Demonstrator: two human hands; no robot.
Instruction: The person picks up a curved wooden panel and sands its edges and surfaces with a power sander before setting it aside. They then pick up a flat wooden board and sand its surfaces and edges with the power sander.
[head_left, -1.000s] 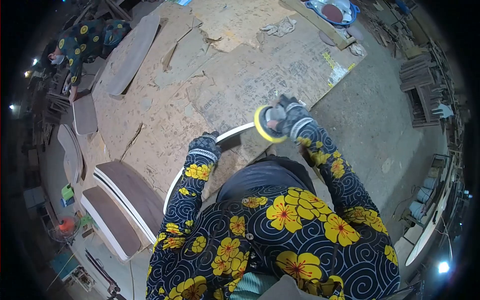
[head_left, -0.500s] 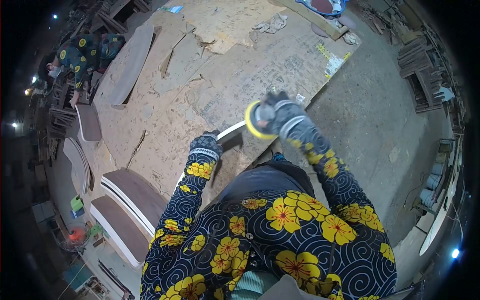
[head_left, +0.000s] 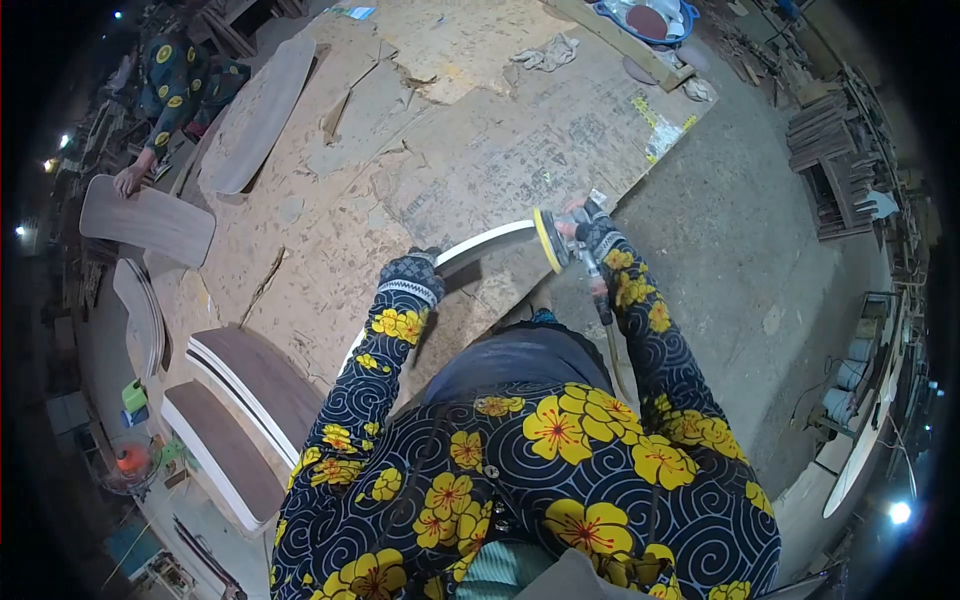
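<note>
Our left grip (head_left: 410, 275), gloved in grey patterned knit, clasps the slender, curved, white-edged board (head_left: 487, 239) over the rough, flaking brown tabletop (head_left: 330, 240); the board's long axis arcs rightward to our right grip (head_left: 591, 228), wrapped around the round, yellow-rimmed sander (head_left: 549, 241), which appears to meet its end.

Since half a second ago, the right hand (head_left: 597, 232) has shifted the disc sander (head_left: 560, 243) rightward near the frame's centre, its pad now more edge-on. At upper left, a co-worker's hand (head_left: 133, 177) has swung a curved panel (head_left: 147, 222) crosswise, farther left.
</note>
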